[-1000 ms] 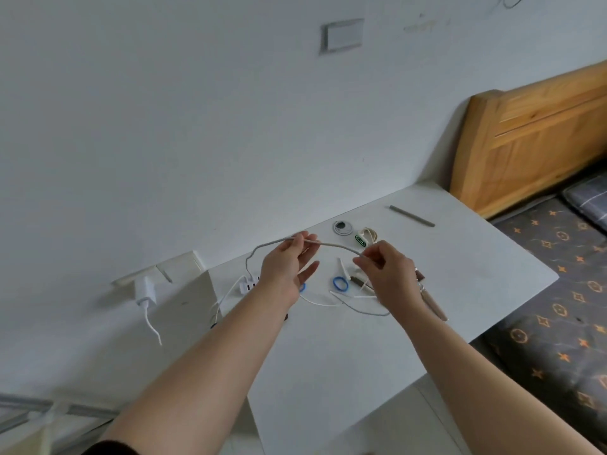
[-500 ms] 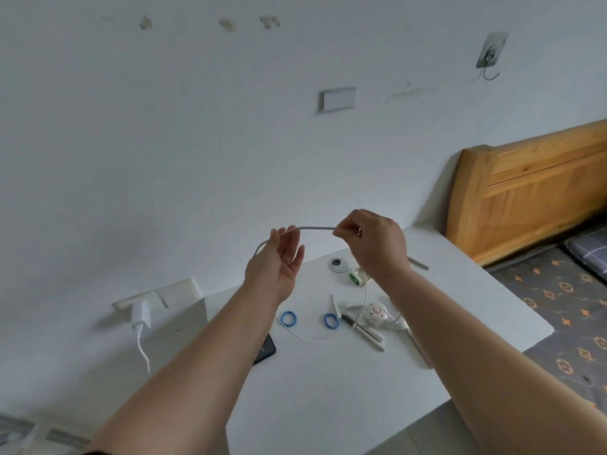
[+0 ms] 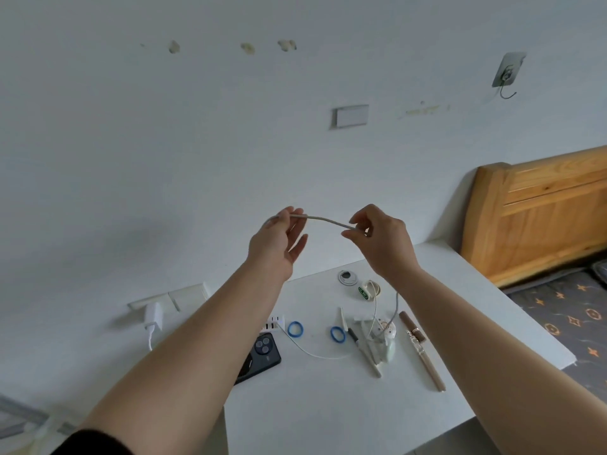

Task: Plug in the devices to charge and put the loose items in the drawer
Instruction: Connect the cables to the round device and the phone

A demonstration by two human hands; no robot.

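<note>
Both hands are raised at the centre of the frame, above the white rectangular tabletop (image 3: 328, 405), with a thin grey charging cable (image 3: 323, 220) stretched between them. The left hand (image 3: 279, 244) holds the cable at its fingertips, the remaining fingers loosely extended; the right hand (image 3: 382, 239) pinches the other end of the visible span between thumb and forefinger. The span bows slightly upward and looks flexible and light. Below the right wrist, what looks like the same cable hangs down toward a small white device (image 3: 382, 330) lying in the clutter at lower centre; whether it is connected there cannot be told. The step in hand appears to be straightening the cable and locating its free end, so the charging part of the task is still under way. The next move probably calls for finding the connector and guiding it into a port, either on the white multi-port charging hub (image 3: 274, 322) at lower centre or at the wall outlet with its white plug adapter (image 3: 152, 318) at lower left. A dark smartphone (image 3: 261, 357) lies face down, partly hidden by the left forearm. Loose items remain on the tabletop: two blue elastic rings (image 3: 295, 330), a round white disc with a dark centre (image 3: 347, 277), and a brown and beige strap (image 3: 420, 349). No drawer is visible.
</note>
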